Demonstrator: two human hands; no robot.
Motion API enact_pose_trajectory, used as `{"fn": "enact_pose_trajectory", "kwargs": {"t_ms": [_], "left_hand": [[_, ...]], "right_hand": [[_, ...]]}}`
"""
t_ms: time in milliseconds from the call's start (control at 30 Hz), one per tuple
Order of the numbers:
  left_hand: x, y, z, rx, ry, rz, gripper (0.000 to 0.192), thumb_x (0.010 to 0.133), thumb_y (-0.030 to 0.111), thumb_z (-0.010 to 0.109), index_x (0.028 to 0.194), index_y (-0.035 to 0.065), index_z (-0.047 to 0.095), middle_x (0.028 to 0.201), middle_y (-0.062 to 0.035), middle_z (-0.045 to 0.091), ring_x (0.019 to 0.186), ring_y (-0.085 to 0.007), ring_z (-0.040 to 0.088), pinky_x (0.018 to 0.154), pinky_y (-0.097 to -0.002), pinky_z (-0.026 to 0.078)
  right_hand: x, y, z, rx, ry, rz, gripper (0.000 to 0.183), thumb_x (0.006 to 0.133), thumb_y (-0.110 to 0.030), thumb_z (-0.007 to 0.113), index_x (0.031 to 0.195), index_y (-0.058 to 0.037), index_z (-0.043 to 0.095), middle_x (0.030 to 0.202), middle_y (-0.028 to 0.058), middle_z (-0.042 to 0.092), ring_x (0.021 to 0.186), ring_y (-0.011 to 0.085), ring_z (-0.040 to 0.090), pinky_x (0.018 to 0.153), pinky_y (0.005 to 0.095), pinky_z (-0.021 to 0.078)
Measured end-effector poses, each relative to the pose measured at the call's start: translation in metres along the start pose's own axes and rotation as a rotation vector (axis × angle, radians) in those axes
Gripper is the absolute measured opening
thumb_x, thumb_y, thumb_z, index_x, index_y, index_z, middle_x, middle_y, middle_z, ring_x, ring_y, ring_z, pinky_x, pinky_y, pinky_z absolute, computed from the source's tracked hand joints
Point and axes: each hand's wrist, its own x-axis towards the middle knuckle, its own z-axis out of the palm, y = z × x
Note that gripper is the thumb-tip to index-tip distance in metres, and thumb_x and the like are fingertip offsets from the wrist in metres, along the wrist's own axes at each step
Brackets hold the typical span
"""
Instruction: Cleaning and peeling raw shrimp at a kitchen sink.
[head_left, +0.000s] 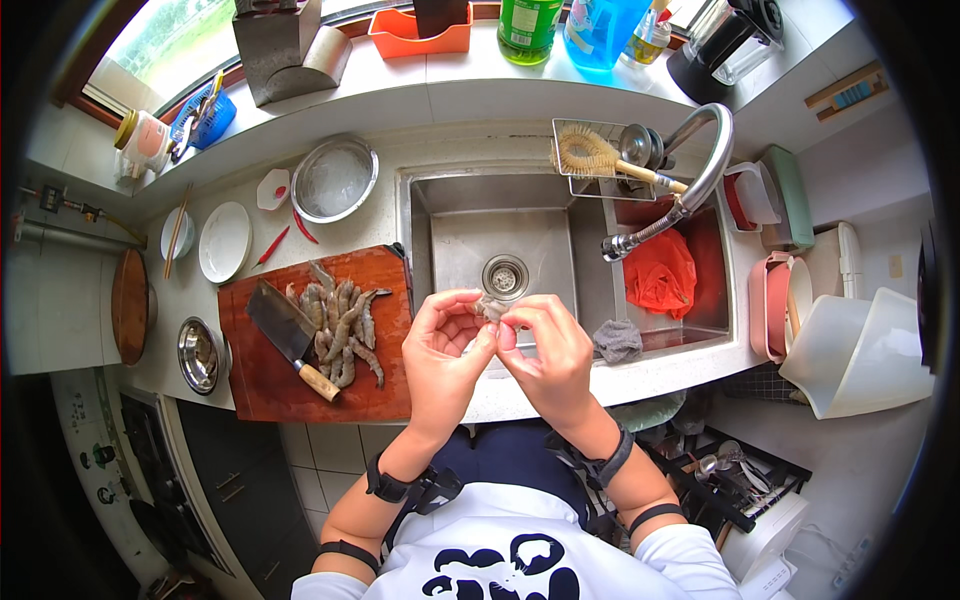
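Over the near edge of the steel sink (499, 225), my left hand (448, 337) and my right hand (544, 349) pinch one small greyish shrimp (491, 307) between them with thumbs and fingertips. Part of the shrimp is hidden by my fingers. To the left, a pile of raw shrimp (341, 315) lies on a reddish wooden cutting board (262, 397). A cleaver (281, 319) with a wooden handle rests on the board, against the pile's left side.
Beyond the board stand a metal bowl (335, 178), a white plate (225, 241) and red chilies (272, 246). A steel bowl (201, 355) is left of the board. The faucet (705, 180) arches over the right basin, which holds a red plastic bag (660, 274). A grey cloth (618, 340) lies on the sink's near rim.
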Motion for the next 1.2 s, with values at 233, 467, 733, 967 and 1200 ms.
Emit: {"fn": "enact_pose_trajectory", "kwargs": {"t_ms": [233,467,733,967,1200], "left_hand": [[0.0,0.001,-0.003,-0.01,0.012,-0.049,0.035,0.083,-0.008,0.064,0.116,-0.001,0.053,0.103,-0.0066,0.058,0.095,-0.011,0.059,0.086,-0.0234,0.05],[-0.002,0.002,-0.003,-0.06,0.02,-0.089,0.035,0.082,-0.008,0.065,0.115,-0.0012,0.054,0.103,-0.0069,0.058,0.095,-0.0115,0.059,0.087,-0.0244,0.051],[-0.005,0.001,-0.002,-0.002,-0.015,-0.057,0.034,0.083,-0.007,0.064,0.114,-0.0012,0.054,0.103,-0.0071,0.058,0.098,-0.0128,0.059,0.087,-0.0255,0.052],[-0.006,0.002,-0.004,-0.015,0.004,-0.105,0.032,0.084,-0.004,0.065,0.114,-0.0003,0.055,0.102,-0.0064,0.058,0.097,-0.0126,0.058,0.085,-0.0247,0.051],[-0.007,0.003,-0.004,-0.02,0.023,-0.118,0.032,0.084,-0.003,0.065,0.115,0.0002,0.055,0.102,-0.0058,0.058,0.095,-0.0109,0.058,0.084,-0.0239,0.05]], "right_hand": [[0.001,0.002,-0.003,0.294,-0.003,0.195,0.018,0.07,0.007,0.068,0.084,0.0002,0.058,0.082,0.0094,0.06,0.069,0.0195,0.06,0.064,0.0294,0.0501],[0.0,0.001,-0.005,0.528,0.012,0.405,0.013,0.075,0.005,0.068,0.084,0.0018,0.06,0.083,0.0066,0.062,0.072,0.012,0.06,0.066,0.0248,0.0495],[0.003,0.004,-0.009,0.528,-0.14,0.502,0.008,0.08,0.003,0.065,0.088,0.0035,0.063,0.085,0.0052,0.062,0.077,0.0091,0.061,0.071,0.0232,0.0503],[0.004,0.005,-0.012,0.811,-0.198,0.743,0.005,0.088,-0.002,0.061,0.09,0.0029,0.063,0.086,0.0045,0.065,0.077,0.0086,0.061,0.074,0.023,0.0513],[0.004,0.006,-0.012,0.904,-0.186,0.785,0.007,0.089,-0.003,0.061,0.092,0.003,0.063,0.086,0.0051,0.065,0.077,0.0097,0.063,0.074,0.0235,0.0518]]}}
